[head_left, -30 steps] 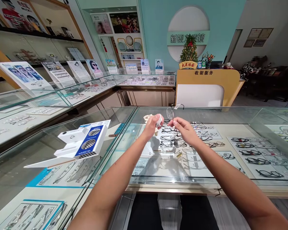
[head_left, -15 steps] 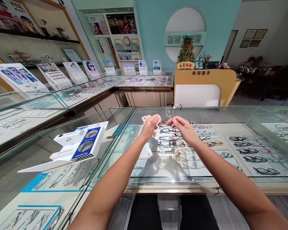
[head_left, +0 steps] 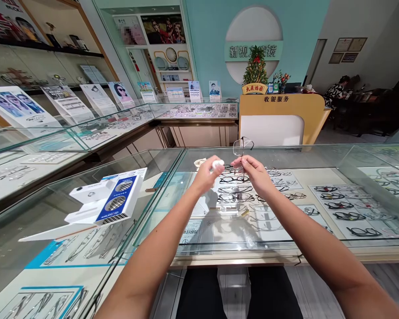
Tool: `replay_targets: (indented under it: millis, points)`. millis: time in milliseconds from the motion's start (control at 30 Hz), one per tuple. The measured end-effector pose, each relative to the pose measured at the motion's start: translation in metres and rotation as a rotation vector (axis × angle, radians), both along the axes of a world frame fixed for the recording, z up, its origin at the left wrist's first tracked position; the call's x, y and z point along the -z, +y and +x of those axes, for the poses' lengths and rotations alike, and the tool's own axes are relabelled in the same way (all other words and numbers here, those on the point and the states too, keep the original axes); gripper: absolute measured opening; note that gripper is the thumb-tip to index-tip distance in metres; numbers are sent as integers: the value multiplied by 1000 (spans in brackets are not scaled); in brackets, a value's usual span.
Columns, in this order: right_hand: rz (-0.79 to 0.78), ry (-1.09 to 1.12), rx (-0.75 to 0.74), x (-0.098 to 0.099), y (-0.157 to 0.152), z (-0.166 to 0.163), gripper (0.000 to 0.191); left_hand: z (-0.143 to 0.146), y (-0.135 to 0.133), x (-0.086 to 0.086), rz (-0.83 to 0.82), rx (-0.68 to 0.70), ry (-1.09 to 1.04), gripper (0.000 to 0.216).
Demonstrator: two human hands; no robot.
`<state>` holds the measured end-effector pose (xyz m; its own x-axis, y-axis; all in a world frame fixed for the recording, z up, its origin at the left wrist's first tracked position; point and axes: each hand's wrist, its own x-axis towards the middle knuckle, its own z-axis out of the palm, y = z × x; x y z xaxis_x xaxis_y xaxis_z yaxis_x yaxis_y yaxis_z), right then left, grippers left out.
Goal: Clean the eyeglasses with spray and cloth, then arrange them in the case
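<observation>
Pinching a pair of eyeglasses [head_left: 238, 148] between thumb and fingers, the right hand [head_left: 255, 173] is closed on its thin dark frame; a clear, rounded lens stands upright above the fingertips. The left hand [head_left: 206, 176], near it, is curled closed around a small white item [head_left: 218, 164], material not determinable. Both hands are raised over a glass display case [head_left: 239, 259] with a flat transparent top and a pale front edge. Beneath the glass: rows of dark-rimmed frames [head_left: 235, 190], a small gold-coloured bar [head_left: 245, 212] and a pale card [head_left: 191, 232] with dark characters, partly readable as 授权经. Left, on the adjoining case [head_left: 66, 275]: a white-and-blue carton [head_left: 115, 201], angular flaps, two round checkered prints, lettering too small to read. Beyond: a yellow desk [head_left: 271, 128] with a white panel, marked 收银服务; on it, a leafy plant [head_left: 254, 66] in a gold planter [head_left: 254, 89] reading 大展鸿图. Wall sign [head_left: 239, 52], raised characters on a pale-green band: 新视 and 镜 legible, middle part covered by the plant
</observation>
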<state>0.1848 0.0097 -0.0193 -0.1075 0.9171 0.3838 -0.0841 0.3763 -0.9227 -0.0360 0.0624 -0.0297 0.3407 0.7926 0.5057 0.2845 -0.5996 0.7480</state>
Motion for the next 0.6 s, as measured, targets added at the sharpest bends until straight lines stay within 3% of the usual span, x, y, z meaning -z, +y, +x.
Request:
replay_targets:
  millis: [67,167,200,267,600]
  points:
    - [-14,34,-4,0,1,2,41,-12,17,4,3,-176,-51,44]
    - [-36,66,-5,0,2,3,43,-30,44,11,-84,-629,-58,11]
    - [-43,69,-4,0,2,3,44,-35,51,13,-135,-778,-65,17]
    - [-47,65,2,0,3,4,45,-47,64,18,-203,-952,-86,35]
    - [-36,79,13,3,8,6,42,-87,86,49,-352,-1042,-35,37]
